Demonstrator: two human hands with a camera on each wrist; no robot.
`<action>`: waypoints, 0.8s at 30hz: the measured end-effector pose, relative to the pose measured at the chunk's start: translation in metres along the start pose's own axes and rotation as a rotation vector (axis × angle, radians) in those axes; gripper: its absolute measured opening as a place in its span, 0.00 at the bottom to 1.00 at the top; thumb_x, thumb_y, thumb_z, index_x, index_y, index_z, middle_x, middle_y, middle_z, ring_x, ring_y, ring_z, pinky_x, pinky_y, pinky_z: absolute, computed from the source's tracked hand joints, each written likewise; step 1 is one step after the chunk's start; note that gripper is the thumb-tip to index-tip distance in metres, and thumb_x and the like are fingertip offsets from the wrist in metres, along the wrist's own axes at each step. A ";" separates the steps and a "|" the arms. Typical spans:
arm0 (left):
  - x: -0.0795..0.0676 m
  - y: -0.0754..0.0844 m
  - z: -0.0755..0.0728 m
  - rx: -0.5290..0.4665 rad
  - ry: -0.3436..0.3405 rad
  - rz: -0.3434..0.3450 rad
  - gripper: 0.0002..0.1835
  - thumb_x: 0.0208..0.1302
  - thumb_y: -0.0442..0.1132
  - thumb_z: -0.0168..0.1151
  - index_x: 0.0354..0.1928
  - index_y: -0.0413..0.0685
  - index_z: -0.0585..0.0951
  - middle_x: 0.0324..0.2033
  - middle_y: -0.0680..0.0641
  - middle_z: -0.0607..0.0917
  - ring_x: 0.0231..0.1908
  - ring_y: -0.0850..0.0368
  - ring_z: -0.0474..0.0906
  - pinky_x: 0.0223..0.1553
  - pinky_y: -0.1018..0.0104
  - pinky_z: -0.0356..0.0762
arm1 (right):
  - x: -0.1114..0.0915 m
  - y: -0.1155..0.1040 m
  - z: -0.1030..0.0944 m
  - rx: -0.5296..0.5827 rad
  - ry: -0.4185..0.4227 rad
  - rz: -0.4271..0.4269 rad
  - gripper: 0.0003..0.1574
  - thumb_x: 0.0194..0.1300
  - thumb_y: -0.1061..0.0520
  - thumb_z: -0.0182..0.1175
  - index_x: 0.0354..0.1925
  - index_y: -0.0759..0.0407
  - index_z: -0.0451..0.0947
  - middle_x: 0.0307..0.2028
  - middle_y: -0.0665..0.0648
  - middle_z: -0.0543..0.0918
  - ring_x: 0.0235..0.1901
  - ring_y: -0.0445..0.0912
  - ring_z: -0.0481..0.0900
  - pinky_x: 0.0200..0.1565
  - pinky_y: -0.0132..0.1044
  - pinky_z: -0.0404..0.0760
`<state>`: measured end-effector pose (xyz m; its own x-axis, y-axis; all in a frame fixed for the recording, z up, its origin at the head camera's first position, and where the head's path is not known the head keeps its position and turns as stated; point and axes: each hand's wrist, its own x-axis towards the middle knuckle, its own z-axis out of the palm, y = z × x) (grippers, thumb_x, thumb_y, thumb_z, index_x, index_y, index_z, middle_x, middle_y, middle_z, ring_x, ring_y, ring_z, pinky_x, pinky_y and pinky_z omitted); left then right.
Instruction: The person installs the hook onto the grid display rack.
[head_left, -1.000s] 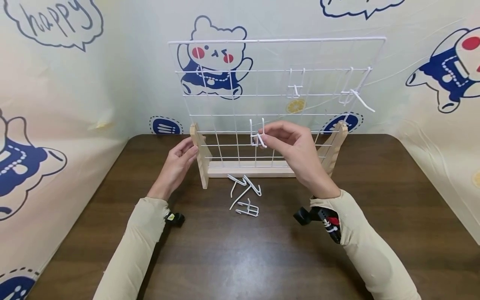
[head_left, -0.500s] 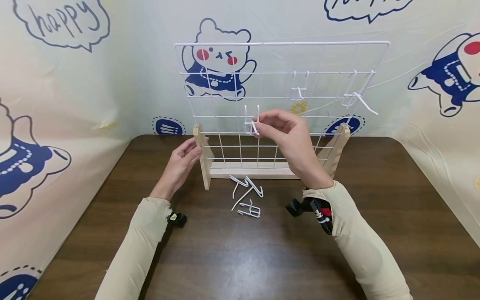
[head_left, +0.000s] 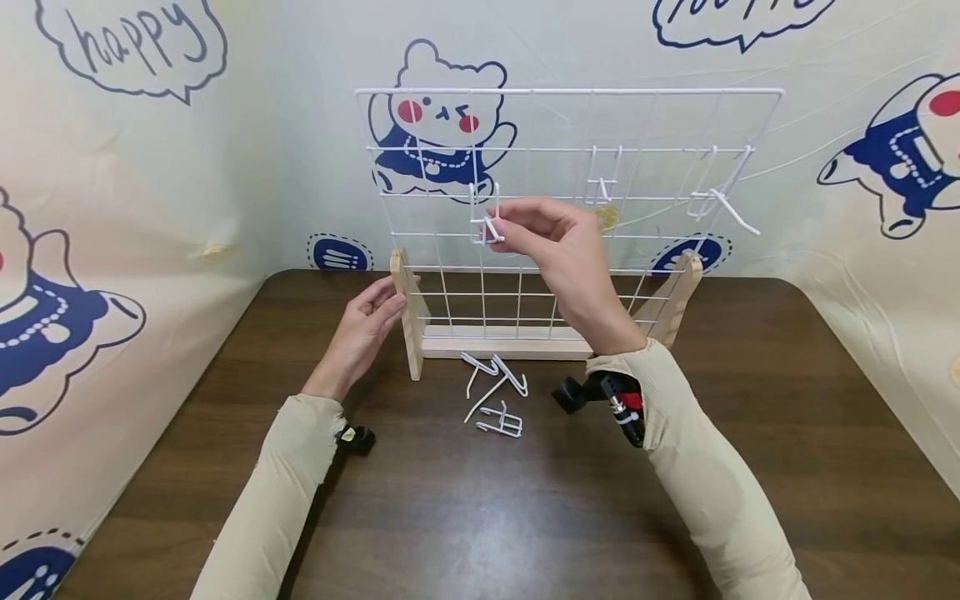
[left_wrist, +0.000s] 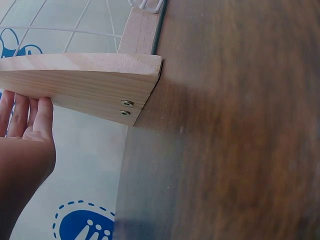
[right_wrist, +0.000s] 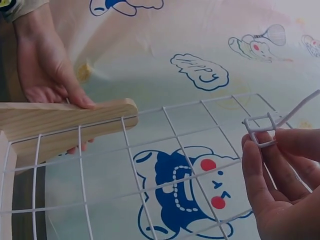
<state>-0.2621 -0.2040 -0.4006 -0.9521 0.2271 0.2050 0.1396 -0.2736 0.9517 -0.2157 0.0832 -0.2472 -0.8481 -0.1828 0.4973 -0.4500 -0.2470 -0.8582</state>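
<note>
Between thumb and fingers my right hand [head_left: 573, 262] pinches a white wire hook [head_left: 487, 233], its two prongs pointing up, in front of the left part of a white wire grid [head_left: 525, 293]. The right wrist view shows the hook's small square frame [right_wrist: 261, 131] at my fingertips. My left hand [head_left: 362, 329] holds the grid's left wooden upright [head_left: 408, 321], thumb at its front edge and fingers reaching behind. In the left wrist view its fingers [left_wrist: 45, 117] lie against the wood. Two similar hooks hang on the grid, one upper centre [head_left: 602, 187], one upper right [head_left: 723, 204].
Several loose white hooks [head_left: 510, 423] lie on the brown table [head_left: 450, 508] in front of the stand's wooden base bar [head_left: 510, 343]. The right wooden upright [head_left: 678, 296] stands behind my right forearm. A printed cloth [head_left: 262, 125] backs the table.
My right hand has carried the hook up and to the left across the grid. My left hand stays at the wooden upright, and the view has shifted slightly.
</note>
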 end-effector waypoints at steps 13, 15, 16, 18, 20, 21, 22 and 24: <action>0.000 0.000 -0.001 -0.027 -0.006 0.005 0.25 0.73 0.36 0.57 0.69 0.42 0.69 0.69 0.34 0.67 0.65 0.52 0.70 0.69 0.61 0.65 | 0.029 -0.007 0.023 0.030 0.050 -0.019 0.08 0.64 0.69 0.65 0.43 0.72 0.84 0.38 0.64 0.88 0.36 0.52 0.87 0.46 0.42 0.86; 0.000 0.000 -0.001 -0.025 -0.005 0.004 0.25 0.73 0.36 0.57 0.70 0.42 0.69 0.70 0.33 0.67 0.65 0.52 0.69 0.69 0.61 0.65 | 0.033 -0.007 0.026 0.017 0.058 -0.030 0.08 0.64 0.69 0.65 0.42 0.72 0.84 0.38 0.65 0.88 0.34 0.51 0.87 0.45 0.42 0.86; 0.000 0.000 -0.001 -0.025 -0.005 0.001 0.25 0.74 0.36 0.57 0.70 0.43 0.69 0.70 0.33 0.67 0.66 0.52 0.69 0.69 0.61 0.65 | 0.034 -0.006 0.027 0.007 0.060 -0.037 0.08 0.64 0.70 0.65 0.42 0.73 0.84 0.38 0.65 0.88 0.34 0.51 0.86 0.45 0.42 0.86; 0.000 0.000 -0.001 -0.027 -0.007 -0.001 0.25 0.74 0.35 0.57 0.70 0.42 0.69 0.70 0.33 0.66 0.66 0.52 0.69 0.70 0.61 0.64 | 0.037 -0.005 0.030 -0.021 0.064 -0.051 0.08 0.64 0.70 0.65 0.42 0.74 0.83 0.37 0.64 0.88 0.33 0.51 0.86 0.45 0.41 0.86; 0.000 0.000 -0.001 -0.021 -0.005 -0.003 0.25 0.74 0.36 0.57 0.70 0.43 0.69 0.70 0.33 0.66 0.66 0.51 0.69 0.70 0.60 0.64 | 0.039 -0.003 0.031 -0.043 0.070 -0.060 0.09 0.64 0.69 0.65 0.43 0.74 0.83 0.37 0.63 0.88 0.33 0.51 0.86 0.45 0.41 0.86; 0.000 0.000 -0.002 -0.017 -0.005 -0.004 0.25 0.74 0.36 0.57 0.70 0.43 0.69 0.70 0.34 0.66 0.66 0.51 0.68 0.70 0.60 0.63 | 0.040 -0.003 0.032 -0.050 0.074 -0.065 0.09 0.64 0.69 0.65 0.43 0.74 0.83 0.36 0.62 0.88 0.34 0.51 0.86 0.45 0.41 0.86; 0.000 0.000 -0.002 -0.013 -0.005 -0.005 0.25 0.74 0.36 0.57 0.70 0.43 0.69 0.70 0.34 0.66 0.67 0.51 0.68 0.70 0.59 0.63 | 0.041 -0.003 0.033 -0.054 0.079 -0.069 0.09 0.64 0.69 0.65 0.42 0.75 0.83 0.36 0.63 0.88 0.33 0.51 0.86 0.45 0.41 0.86; -0.001 0.000 -0.002 -0.006 -0.006 -0.009 0.25 0.74 0.36 0.57 0.70 0.44 0.69 0.71 0.34 0.66 0.67 0.51 0.67 0.71 0.59 0.62 | 0.042 -0.002 0.034 -0.070 0.090 -0.072 0.08 0.64 0.69 0.65 0.42 0.73 0.83 0.35 0.62 0.88 0.33 0.50 0.86 0.45 0.41 0.86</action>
<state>-0.2619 -0.2062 -0.4009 -0.9516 0.2352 0.1979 0.1294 -0.2776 0.9520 -0.2411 0.0440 -0.2198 -0.8334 -0.0800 0.5468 -0.5260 -0.1887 -0.8293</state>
